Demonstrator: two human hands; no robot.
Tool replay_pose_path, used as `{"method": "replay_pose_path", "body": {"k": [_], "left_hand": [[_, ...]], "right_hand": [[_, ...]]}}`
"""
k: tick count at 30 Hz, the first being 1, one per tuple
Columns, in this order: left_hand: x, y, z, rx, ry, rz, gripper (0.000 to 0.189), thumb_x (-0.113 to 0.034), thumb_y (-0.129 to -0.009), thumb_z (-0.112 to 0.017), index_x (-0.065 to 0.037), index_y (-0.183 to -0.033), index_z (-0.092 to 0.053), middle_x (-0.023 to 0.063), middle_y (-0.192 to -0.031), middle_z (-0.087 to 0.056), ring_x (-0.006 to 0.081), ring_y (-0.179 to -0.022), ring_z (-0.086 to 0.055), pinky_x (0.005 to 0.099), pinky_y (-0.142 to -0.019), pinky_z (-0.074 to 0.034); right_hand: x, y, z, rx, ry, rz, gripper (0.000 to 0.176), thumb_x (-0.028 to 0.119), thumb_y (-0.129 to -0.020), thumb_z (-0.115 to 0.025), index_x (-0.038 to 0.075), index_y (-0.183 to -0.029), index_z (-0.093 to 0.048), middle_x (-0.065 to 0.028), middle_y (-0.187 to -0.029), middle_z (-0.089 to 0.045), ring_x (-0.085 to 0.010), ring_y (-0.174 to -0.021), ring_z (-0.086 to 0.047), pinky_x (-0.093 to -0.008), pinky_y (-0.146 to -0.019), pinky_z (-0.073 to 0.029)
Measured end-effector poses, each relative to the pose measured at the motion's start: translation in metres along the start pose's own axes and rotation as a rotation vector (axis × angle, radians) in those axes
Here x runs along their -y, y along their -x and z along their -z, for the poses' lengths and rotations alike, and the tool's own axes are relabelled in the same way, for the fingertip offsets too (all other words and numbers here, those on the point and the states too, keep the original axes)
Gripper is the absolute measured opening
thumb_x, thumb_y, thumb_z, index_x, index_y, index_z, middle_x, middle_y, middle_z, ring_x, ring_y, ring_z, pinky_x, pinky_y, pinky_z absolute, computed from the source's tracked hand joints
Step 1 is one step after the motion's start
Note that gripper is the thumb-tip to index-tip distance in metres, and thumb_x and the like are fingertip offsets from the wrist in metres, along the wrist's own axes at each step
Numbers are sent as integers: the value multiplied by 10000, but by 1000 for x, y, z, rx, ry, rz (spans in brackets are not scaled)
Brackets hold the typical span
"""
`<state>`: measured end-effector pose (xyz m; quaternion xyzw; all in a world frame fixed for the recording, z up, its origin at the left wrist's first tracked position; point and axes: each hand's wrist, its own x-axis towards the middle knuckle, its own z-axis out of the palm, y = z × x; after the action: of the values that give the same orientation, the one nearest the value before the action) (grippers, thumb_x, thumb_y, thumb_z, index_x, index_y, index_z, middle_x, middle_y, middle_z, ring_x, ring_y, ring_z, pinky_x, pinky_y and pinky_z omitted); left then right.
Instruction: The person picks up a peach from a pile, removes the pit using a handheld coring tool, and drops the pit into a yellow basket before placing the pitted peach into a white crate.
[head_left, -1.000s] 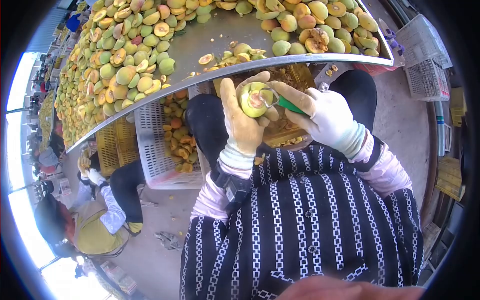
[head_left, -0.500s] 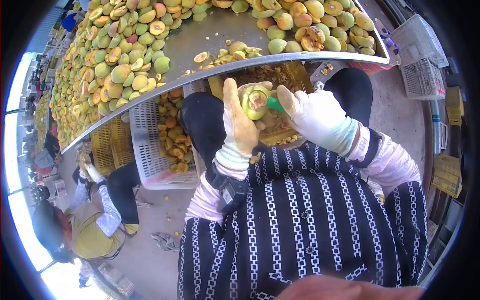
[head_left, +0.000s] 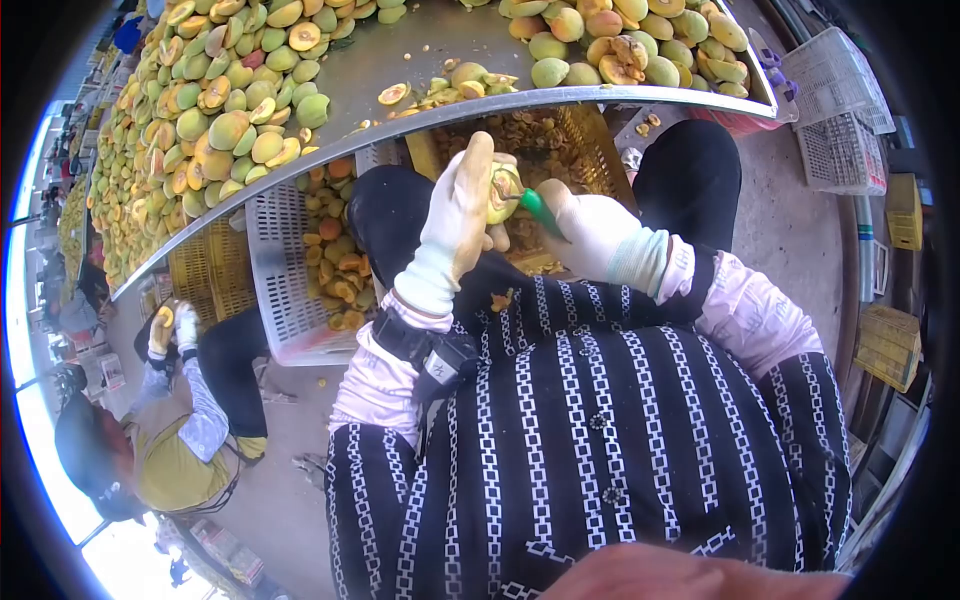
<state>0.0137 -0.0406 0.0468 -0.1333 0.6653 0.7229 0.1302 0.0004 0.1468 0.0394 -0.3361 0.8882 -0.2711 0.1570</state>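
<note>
My left hand (head_left: 462, 215), in a white and tan glove, holds a green-yellow fruit (head_left: 503, 192) with its cut face turned toward my right hand. A tool with a green handle (head_left: 543, 213) is gripped in my gloved right hand (head_left: 590, 232), and its tip touches the fruit's cut face. Both hands are over my lap, just off the near edge of the metal table (head_left: 420, 62). Beneath and beyond them stands a yellow crate (head_left: 590, 140) with brownish fruit scraps in it.
Heaps of halved fruit (head_left: 215, 110) lie on the table. A white crate (head_left: 285, 270) of fruit stands at left, near yellow crates (head_left: 212, 270). A co-worker (head_left: 180, 450) sits at the lower left. White crates (head_left: 840, 120) are stacked at right.
The fruit has tilted in my left hand, and the green-handled tool now angles more steeply. The view has shifted slightly. The co-worker's hands have moved apart, showing a piece of fruit.
</note>
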Motion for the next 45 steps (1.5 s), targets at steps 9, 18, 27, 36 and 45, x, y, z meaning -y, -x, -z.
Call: {"method": "replay_pose_path", "body": {"k": [9,18,27,36,45], "left_hand": [[25,2,-14,-148,351,-327,356,-350,-988,-441,-39,-1143,-517,119,-1085,-633,175,-821,-643,231,-609,-517],[22,-4,-32,-226,431,-601,352,-298,-1009,-407,20,-1085,-539,170,-1019,-632,247,-763,-647,327,-705,-541],[-1,-8,-23,-206,315,-398,335,-271,-983,-450,38,-972,-579,145,-950,-637,199,-721,-635,293,-642,-512],[8,-26,8,294,100,132,464,-396,-959,-461,34,-886,-619,130,-814,-654,193,-716,-642,280,-641,-524],[27,-29,-6,10,286,68,506,-439,-989,-414,32,-1095,-566,167,-993,-655,197,-801,-656,303,-724,-536]], "right_hand": [[16,-11,24,-18,72,-36,260,152,-833,-591,30,-1007,-442,-153,-702,-609,-367,-685,-633,-434,-607,-507],[21,-12,26,78,-26,-44,393,129,-835,-570,2,-1185,-444,-184,-729,-632,-360,-698,-644,-428,-631,-516],[34,-18,22,163,-676,-268,272,120,-863,-548,-28,-1069,-449,-150,-709,-629,-229,-457,-616,-336,-433,-509],[29,-8,35,511,-806,-460,309,100,-813,-561,30,-1102,-479,-60,-671,-566,-148,-414,-547,-267,-381,-470],[-5,-21,9,227,-305,-182,294,152,-799,-598,-14,-1022,-501,-136,-734,-610,-199,-574,-619,-336,-540,-526]]}}
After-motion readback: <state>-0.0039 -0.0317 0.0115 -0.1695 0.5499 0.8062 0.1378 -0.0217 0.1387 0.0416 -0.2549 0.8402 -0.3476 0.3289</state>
